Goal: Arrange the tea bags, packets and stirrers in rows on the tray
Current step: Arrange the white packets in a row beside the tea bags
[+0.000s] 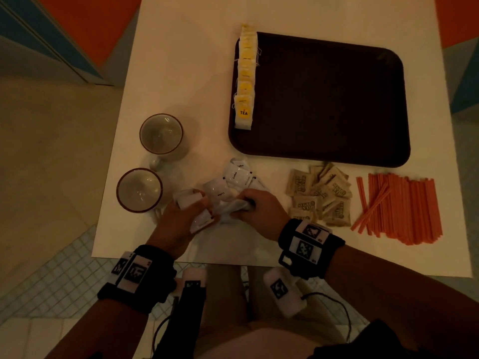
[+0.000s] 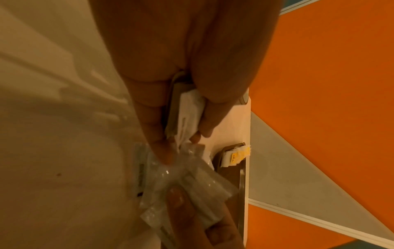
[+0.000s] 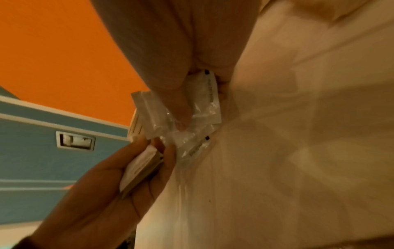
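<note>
A dark brown tray (image 1: pixel 329 99) lies at the back right of the white table, with a row of yellow tea bags (image 1: pixel 245 81) down its left edge. White coffee packets (image 1: pixel 234 177) lie heaped near the front edge. My left hand (image 1: pixel 181 216) grips a small stack of these white packets (image 2: pixel 187 114) between thumb and fingers. My right hand (image 1: pixel 259 206) pinches more white packets (image 3: pixel 204 104) in the heap, right beside the left hand. Brown sugar packets (image 1: pixel 321 195) and orange stirrers (image 1: pixel 399 206) lie loose to the right.
Two empty cups (image 1: pixel 160 133) (image 1: pixel 140 190) stand at the table's left, close to my left hand. The table's front edge (image 1: pixel 233 263) runs just under my wrists. Most of the tray's surface is bare.
</note>
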`<state>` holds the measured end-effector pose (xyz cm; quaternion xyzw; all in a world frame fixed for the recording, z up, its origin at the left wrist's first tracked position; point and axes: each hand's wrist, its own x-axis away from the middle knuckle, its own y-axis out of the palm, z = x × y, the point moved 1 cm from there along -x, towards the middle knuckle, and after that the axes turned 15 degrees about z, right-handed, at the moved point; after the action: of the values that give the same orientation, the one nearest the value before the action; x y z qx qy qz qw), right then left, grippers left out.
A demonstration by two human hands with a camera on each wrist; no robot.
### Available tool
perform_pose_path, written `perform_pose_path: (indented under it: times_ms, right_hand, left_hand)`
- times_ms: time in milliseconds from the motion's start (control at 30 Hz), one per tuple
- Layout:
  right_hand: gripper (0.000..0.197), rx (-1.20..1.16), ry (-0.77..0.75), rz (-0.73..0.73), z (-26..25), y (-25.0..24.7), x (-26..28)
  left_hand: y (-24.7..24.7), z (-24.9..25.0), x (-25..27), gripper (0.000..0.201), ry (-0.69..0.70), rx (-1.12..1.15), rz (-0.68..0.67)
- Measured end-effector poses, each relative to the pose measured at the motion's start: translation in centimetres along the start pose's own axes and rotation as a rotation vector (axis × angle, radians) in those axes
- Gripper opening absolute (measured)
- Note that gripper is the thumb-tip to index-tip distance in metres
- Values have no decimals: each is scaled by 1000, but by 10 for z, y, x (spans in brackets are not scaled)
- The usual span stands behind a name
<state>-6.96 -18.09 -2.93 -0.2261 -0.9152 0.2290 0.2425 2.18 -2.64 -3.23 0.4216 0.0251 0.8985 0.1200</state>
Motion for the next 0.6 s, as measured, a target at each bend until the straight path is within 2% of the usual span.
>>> perform_pose_path:
  times_ms: [100,200,267,367,400,500,533,600]
  right_hand:
    - [18,-71,58,1,-2,-22,-8]
    - [23,-235,145,-108,-9,-48,-16]
    - [25,-337,191,-174,-17,-56,-20]
    - [28,-326,179,-194,-29,-56,-27]
    - [27,-332,164,-183,-32,-55,-28]
    - [28,-426,170,-54,-34,-57,-31]
    - [28,-456,195,7,-33,-60,-32]
    - [28,-538,270,110,-31,-68,-34]
  left_hand:
    - [-2,8,-4,17,34,-41,-25]
    - [4,18,-1,14,71,-109,-76]
    - [16,20,5,36,2,-133,-205]
    - [36,18,10,79,-135,-125,-391]
    - [41,17,10,79,-144,-113,-416]
    - [51,17,7,42,-115,-35,-365]
    - [51,17,5,37,-112,13,-342]
    - [51,19,3,40,-106,110,-334]
